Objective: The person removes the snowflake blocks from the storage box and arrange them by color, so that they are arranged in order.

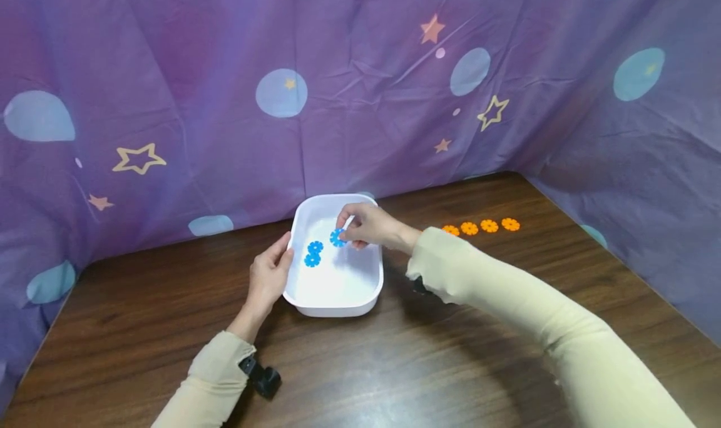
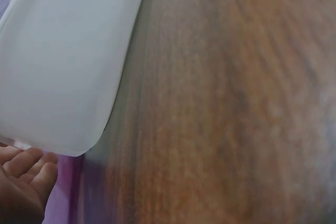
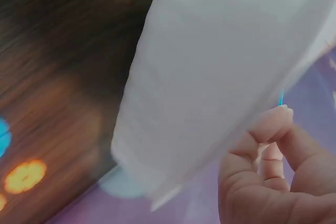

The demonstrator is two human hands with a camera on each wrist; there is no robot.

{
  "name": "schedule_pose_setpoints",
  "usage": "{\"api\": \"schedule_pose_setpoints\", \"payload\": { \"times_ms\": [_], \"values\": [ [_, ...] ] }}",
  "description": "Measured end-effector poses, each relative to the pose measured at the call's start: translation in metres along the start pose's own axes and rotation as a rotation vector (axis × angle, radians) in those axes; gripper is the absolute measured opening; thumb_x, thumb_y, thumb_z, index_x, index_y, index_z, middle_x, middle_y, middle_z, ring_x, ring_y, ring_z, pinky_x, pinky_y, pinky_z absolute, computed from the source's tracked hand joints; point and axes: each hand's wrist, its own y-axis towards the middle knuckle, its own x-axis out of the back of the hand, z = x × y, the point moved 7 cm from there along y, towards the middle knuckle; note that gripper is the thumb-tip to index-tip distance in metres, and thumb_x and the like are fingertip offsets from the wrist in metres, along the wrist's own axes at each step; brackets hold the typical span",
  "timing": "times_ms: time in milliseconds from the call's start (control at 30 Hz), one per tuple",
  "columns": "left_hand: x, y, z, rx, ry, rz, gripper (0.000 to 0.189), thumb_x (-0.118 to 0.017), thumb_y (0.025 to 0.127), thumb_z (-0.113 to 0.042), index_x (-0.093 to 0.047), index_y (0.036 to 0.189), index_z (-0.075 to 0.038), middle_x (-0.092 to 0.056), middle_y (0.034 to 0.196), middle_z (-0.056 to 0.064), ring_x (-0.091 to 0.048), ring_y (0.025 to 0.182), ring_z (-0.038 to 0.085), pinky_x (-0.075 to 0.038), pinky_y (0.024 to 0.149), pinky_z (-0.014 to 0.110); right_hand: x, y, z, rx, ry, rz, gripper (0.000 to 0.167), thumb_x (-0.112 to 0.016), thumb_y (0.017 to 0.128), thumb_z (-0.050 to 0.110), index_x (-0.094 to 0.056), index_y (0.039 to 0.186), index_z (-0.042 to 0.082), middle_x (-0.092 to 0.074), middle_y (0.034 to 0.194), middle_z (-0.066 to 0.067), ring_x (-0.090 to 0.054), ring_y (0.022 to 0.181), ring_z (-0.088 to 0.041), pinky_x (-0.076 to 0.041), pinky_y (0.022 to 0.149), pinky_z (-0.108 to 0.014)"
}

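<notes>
A white plastic tub (image 1: 338, 302) sits on the table, with two blue flower-shaped discs (image 1: 312, 259) lying side by side on its floor. Above the tub's right half, my right hand (image 1: 368, 226) pinches another blue flower-shaped disc (image 1: 337, 238) between thumb and fingertips. In the right wrist view only the thin edge of that held disc (image 3: 281, 97) shows. My left hand (image 1: 269, 277) grips the left wall of the tub, thumb at the rim. The left wrist view shows its fingers (image 2: 23, 163) against the outside of the tub (image 2: 63, 66).
Several orange flower-shaped discs (image 1: 489, 226) lie in a row on the wooden table (image 1: 479, 365), right of the tub. A blue piece (image 3: 3, 137) near them shows at the right wrist view's edge. Purple patterned cloth (image 1: 225, 134) hangs behind the table and on the right.
</notes>
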Motion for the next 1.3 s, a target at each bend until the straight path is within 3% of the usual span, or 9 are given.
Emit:
{"api": "schedule_pose_setpoints", "payload": {
  "times_ms": [167, 367, 733, 1000, 1300],
  "values": [
    [0.000, 0.001, -0.001, 0.002, -0.003, 0.009, 0.040, -0.050, 0.096, -0.010, -0.050, 0.135, -0.004, -0.050, 0.137, 0.011, -0.046, 0.128, 0.024, -0.040, 0.105, 0.039, 0.040, -0.021, -0.012, -0.004, 0.077, -0.085, 0.014, -0.063, 0.086, -0.001, -0.056, 0.098, -0.003, -0.055, 0.064, -0.004, -0.052, 0.054, -0.010, -0.050, 0.051, -0.020],
    [0.000, 0.002, 0.000, 0.002, 0.011, 0.007, 0.040, -0.050, 0.096, -0.011, -0.050, 0.135, -0.004, -0.050, 0.137, 0.011, -0.047, 0.127, 0.024, -0.041, 0.104, 0.038, 0.082, -0.053, -0.050, -0.085, 0.136, -0.137, 0.018, -0.060, 0.089, 0.003, -0.053, 0.103, -0.005, -0.059, 0.075, -0.007, -0.054, 0.058, -0.011, -0.051, 0.054, -0.022],
    [0.000, 0.002, 0.000, 0.019, 0.005, 0.024, 0.040, -0.048, 0.097, -0.012, -0.048, 0.137, -0.004, -0.048, 0.139, 0.010, -0.044, 0.130, 0.022, -0.039, 0.106, 0.037, 0.153, -0.115, -0.120, -0.209, 0.039, -0.252, 0.029, -0.059, 0.090, 0.008, -0.047, 0.111, -0.009, -0.057, 0.074, 0.002, -0.054, 0.060, -0.004, -0.053, 0.057, -0.021],
    [0.002, 0.001, -0.001, 0.008, 0.007, 0.004, 0.040, -0.050, 0.096, -0.011, -0.050, 0.135, -0.004, -0.050, 0.137, 0.010, -0.046, 0.128, 0.024, -0.040, 0.105, 0.038, 0.168, -0.134, -0.156, -0.306, 0.026, -0.272, 0.028, -0.060, 0.090, 0.006, -0.046, 0.109, -0.009, -0.055, 0.069, 0.005, -0.054, 0.058, -0.003, -0.053, 0.055, -0.020],
    [-0.001, 0.002, 0.001, 0.030, -0.003, 0.023, 0.040, -0.048, 0.097, -0.012, -0.048, 0.137, -0.005, -0.048, 0.139, 0.009, -0.043, 0.130, 0.022, -0.038, 0.107, 0.037, 0.163, -0.135, -0.166, -0.333, -0.014, -0.253, 0.025, -0.062, 0.089, 0.006, -0.050, 0.104, -0.010, -0.054, 0.068, 0.007, -0.052, 0.058, -0.004, -0.052, 0.054, -0.020]
  ]
}}
